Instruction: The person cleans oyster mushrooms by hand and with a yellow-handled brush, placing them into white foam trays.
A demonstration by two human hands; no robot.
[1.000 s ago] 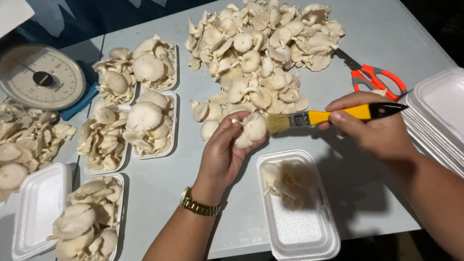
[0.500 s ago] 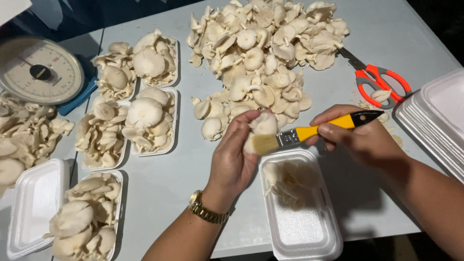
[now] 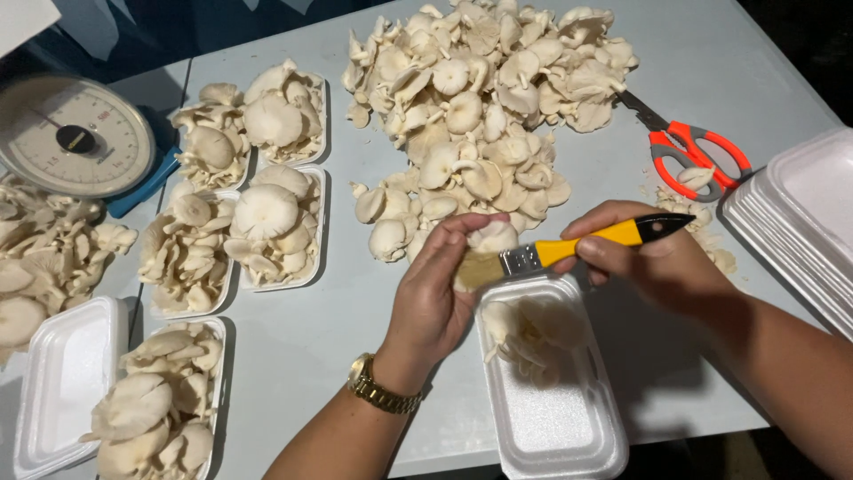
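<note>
Head view: two hands, one mushroom [image 3: 491,236], one brush [image 3: 569,252].

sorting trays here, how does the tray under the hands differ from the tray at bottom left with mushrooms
The tray under the hands holds only a few mushrooms at its far end, its near part bare; the bottom-left tray is heaped full. The first sits alone; the second sits among other trays. Both are white foam.
</note>
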